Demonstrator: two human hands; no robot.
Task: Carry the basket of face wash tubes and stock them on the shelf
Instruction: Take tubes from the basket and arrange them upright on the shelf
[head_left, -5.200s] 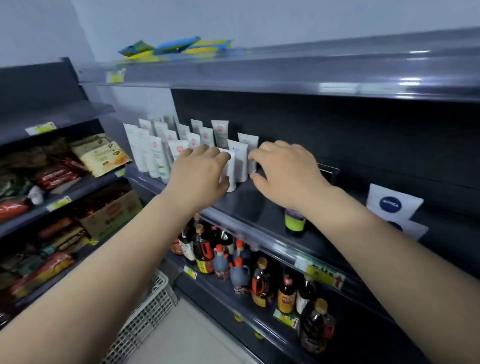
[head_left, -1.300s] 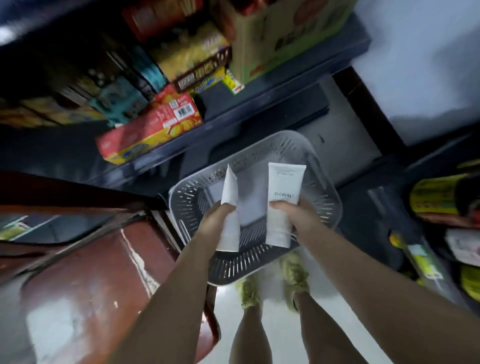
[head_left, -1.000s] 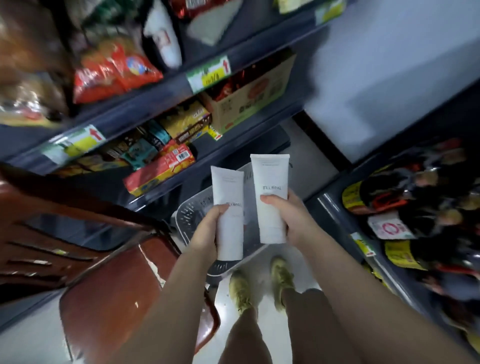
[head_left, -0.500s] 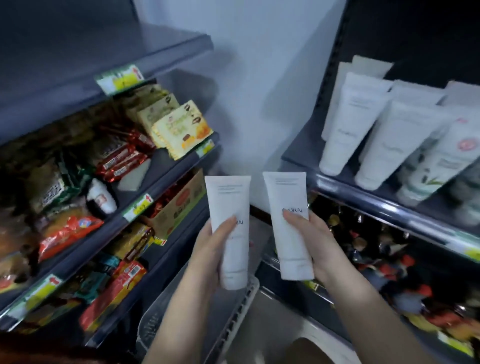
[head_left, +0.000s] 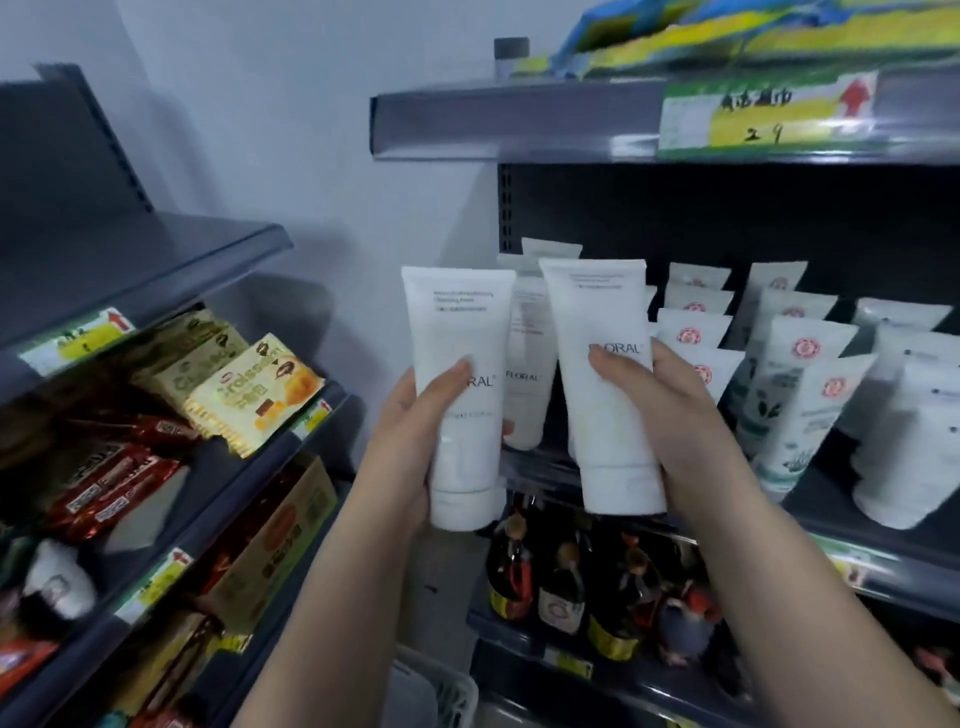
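- The left hand (head_left: 410, 415) is wrapped round a white plastic face wash tube (head_left: 460, 384) printed FLORAL, cap end down, thumb across its front.
- The right hand (head_left: 670, 410) clasps a second white FLORAL tube (head_left: 602, 384) the same way, upright, just beside the first and not touching it.
- Both tubes are held in the air in front of the dark grey metal shelf (head_left: 831, 499), at the level of the tubes standing there.
- That shelf carries rows of white tubes (head_left: 800, 374), some with a red round emblem, and one more FLORAL tube (head_left: 527, 364) at its left end.
- A corner of the pale slotted plastic basket (head_left: 452, 691) shows on the floor below, between the arms; what it holds cannot be seen.
- The step in hand looks like stocking: the two tubes are raised and not yet set down.
- Next, each tube likely needs to go cap-down into the FLORAL row at the left end, lowered squarely so it does not tip its neighbours.
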